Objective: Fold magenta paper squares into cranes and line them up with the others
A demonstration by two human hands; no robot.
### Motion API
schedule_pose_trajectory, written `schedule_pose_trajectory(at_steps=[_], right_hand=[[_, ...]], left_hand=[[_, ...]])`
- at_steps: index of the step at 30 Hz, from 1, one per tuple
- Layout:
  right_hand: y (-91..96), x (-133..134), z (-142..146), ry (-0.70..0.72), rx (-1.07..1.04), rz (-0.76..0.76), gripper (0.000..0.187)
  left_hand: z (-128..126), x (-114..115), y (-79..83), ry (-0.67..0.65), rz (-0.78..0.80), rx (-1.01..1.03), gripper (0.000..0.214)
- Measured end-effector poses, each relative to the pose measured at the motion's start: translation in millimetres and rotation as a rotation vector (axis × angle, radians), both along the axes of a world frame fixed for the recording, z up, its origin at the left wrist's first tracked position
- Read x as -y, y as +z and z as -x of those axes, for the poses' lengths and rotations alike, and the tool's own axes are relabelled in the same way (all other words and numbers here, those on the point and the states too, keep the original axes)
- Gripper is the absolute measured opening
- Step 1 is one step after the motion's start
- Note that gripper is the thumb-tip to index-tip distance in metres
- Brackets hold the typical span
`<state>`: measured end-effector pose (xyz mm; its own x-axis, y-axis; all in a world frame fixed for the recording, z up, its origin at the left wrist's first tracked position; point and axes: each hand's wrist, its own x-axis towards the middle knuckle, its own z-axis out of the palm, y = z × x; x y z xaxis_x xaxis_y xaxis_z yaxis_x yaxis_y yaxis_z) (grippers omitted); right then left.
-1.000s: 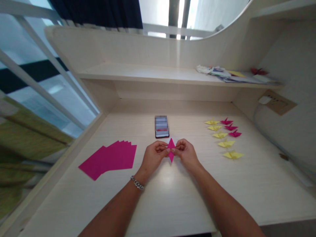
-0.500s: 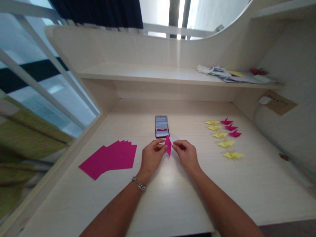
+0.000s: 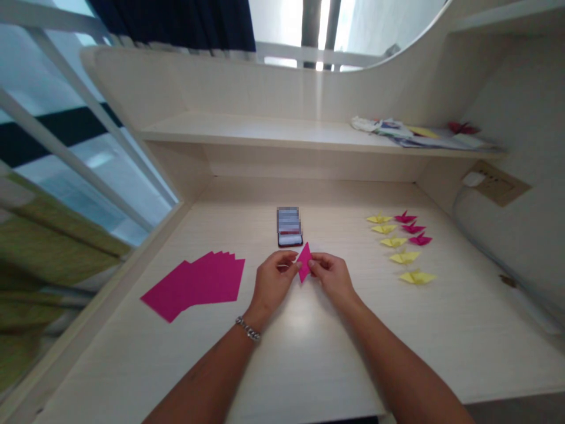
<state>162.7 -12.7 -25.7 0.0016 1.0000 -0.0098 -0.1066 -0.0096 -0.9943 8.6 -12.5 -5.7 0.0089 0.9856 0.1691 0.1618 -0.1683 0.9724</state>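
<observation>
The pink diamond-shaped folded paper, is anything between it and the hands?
Nothing visible. The left hand pinches the pink folded paper at its left edge; the right hand touches its right edge. The dark-rimmed rectangular phone lies beyond the paper, not between.

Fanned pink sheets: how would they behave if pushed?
The pink sheets would probably slide apart: they lie fanned, with no visible binding. They look thin, so likely light and floppy. Lying flat on the desk, they seem unlikely to roll.

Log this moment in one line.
left hand: holding folded pink paper | right hand: pinching its edge | phone: beyond hands | pink sheets: fanned left
</observation>
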Motion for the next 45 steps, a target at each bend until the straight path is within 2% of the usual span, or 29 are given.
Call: schedule_pose_trajectory(at_steps=[4,7,10,14,18,21,26,28,34,45], right_hand=[[5.1,3,1,-0.016,0.015,-0.017,0.029],[6.2,3,1,-0.058,0.010,-0.024,0.035],[5.2,2,1,-0.083,0.016,-0.048,0.031],[7.0,3,1,-0.083,-0.033,-0.034,0.021],[12.3,4,0,-0.010,-0.184,0.089,0.025],[14.2,4,0,-0.022,-0.171,0.116,0.023],[10.8,2,1,-0.046,-0.132,0.085,0.020],[8.6,2,1,-0.037,-0.133,0.078,0.019],[6.8,3,2,-0.030,-0.091,0.046,0.022],[1.6,2,4,-0.054,-0.052,-0.008,0.028]], left_hand=[[-1,-1,-0.4,-0.086,0.078,0.130,0.021],[-2,-1,-0.1,-0.091,0.118,0.192,0.021],[-2,-2,-0.9,-0.085,0.138,0.215,0.020],[0,-4,-3.0,-0.083,0.139,0.164,0.015],[3,-4,-2.0,-0.081,0.075,0.017,0.012],[3,-4,0.5,-0.100,0.054,-0.010,0.012],[1,-3,0.6,-0.109,0.148,0.200,0.010],[0,-3,-0.9,-0.112,0.175,0.268,0.012],[0,-3,-4.7,-0.095,0.168,0.215,0.025],[-4,-2,-6.0,-0.117,0.199,0.280,0.037]])
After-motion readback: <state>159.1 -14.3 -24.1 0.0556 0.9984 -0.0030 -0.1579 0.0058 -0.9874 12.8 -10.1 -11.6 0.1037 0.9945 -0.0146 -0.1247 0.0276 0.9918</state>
